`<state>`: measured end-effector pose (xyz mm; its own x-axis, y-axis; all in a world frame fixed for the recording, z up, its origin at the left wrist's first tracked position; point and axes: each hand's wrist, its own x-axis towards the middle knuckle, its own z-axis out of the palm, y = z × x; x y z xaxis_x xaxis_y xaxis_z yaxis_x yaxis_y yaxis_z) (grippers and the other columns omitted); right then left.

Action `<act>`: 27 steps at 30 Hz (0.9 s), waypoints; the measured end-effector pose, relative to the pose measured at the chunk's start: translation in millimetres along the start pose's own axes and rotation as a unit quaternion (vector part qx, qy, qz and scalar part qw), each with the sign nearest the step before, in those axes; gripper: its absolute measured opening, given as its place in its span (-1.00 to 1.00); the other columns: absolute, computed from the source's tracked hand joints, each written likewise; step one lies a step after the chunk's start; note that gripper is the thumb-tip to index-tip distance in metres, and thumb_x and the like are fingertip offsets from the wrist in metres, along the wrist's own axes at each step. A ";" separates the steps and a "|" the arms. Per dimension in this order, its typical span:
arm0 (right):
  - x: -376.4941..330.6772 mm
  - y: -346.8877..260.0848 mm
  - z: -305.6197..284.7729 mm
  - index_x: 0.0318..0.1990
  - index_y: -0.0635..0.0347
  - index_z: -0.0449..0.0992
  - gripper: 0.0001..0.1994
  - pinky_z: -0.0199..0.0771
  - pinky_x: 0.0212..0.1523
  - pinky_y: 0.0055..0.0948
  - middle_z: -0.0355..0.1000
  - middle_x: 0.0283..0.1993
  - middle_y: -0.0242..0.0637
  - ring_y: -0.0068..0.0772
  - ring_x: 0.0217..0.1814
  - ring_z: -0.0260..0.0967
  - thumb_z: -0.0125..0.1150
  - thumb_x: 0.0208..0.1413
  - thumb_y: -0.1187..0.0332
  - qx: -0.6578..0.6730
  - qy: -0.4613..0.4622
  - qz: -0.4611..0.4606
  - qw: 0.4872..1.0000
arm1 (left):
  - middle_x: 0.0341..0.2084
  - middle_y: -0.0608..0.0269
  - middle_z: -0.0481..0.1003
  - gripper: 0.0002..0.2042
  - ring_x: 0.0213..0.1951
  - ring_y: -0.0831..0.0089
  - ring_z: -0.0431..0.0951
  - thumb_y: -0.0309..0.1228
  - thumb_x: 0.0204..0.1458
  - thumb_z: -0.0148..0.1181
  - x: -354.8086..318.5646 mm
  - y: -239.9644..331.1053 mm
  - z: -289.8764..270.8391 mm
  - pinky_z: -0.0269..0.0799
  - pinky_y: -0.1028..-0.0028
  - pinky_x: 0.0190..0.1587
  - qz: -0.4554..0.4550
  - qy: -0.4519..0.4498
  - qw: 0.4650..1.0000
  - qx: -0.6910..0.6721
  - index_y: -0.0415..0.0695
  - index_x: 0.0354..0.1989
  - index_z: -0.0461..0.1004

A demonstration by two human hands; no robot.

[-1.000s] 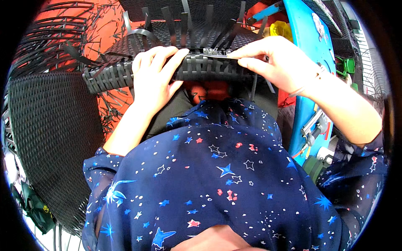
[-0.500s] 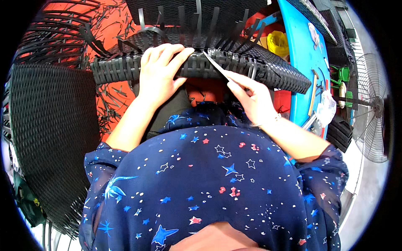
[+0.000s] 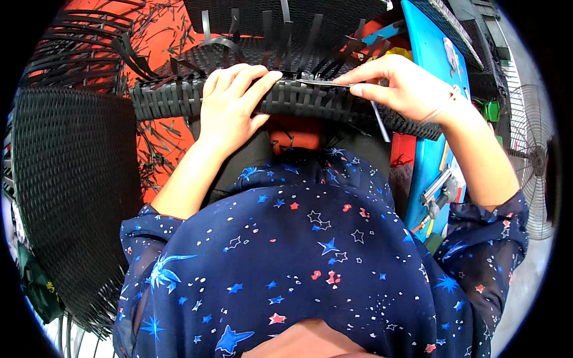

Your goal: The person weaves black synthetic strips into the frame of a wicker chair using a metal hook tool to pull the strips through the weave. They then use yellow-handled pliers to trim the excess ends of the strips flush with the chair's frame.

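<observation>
Right hand [image 3: 409, 90] has moved forward, pinching a flat grey strip [image 3: 325, 82]. Left hand [image 3: 231, 110], holding the black woven panel [image 3: 316, 96] alongside, should brace firmly.

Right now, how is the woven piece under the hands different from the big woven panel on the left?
The woven piece shows wide, chunky strips along its front edge; the panel has a much finer weave.
That front edge makes a long, narrow band running side to side, while the panel shows a tall, broad surface.
The left hand grips the woven piece; no hand touches the panel.
Both are black and woven.
</observation>
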<state>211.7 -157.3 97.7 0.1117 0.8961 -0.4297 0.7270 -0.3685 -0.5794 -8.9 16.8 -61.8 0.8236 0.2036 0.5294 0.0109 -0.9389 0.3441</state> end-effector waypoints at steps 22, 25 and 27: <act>-42.9 12.5 38.5 0.19 0.22 0.60 -0.68 0.53 0.08 -0.43 0.67 -0.04 -0.28 -0.59 -0.03 0.51 0.17 0.36 0.37 0.119 0.081 0.026 0.989 | 0.04 0.41 0.51 -0.29 0.14 0.29 0.48 -0.35 -0.37 0.54 -1.7 4.2 -6.2 0.32 0.19 0.21 0.004 0.006 1.000 0.004 0.14 0.17 0.57; -24.5 1.4 11.3 0.15 0.25 0.60 -0.70 0.55 0.08 -0.41 0.67 -0.03 -0.14 -0.47 -0.03 0.59 0.21 0.33 0.38 0.025 0.028 -0.003 0.999 | 0.03 0.41 0.51 -0.29 0.14 0.29 0.48 -0.36 -0.38 0.54 -2.7 5.7 -9.4 0.32 0.19 0.21 0.003 0.013 1.000 0.007 0.13 0.16 0.57; -12.3 -3.2 -2.8 0.13 0.26 0.61 -0.71 0.56 0.10 -0.39 0.67 0.00 -0.10 -0.36 0.02 0.63 0.21 0.32 0.39 -0.010 -0.003 -0.018 1.000 | 0.03 0.42 0.52 -0.29 0.14 0.30 0.49 -0.36 -0.38 0.54 -1.3 6.7 -8.9 0.32 0.20 0.21 0.006 0.015 1.000 0.002 0.13 0.15 0.58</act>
<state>209.9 -166.5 106.8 0.0806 0.9071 -0.4131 0.7441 -0.3305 -0.5806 -14.9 12.7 -53.3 0.8062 0.2006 0.5566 0.0031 -0.9422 0.3351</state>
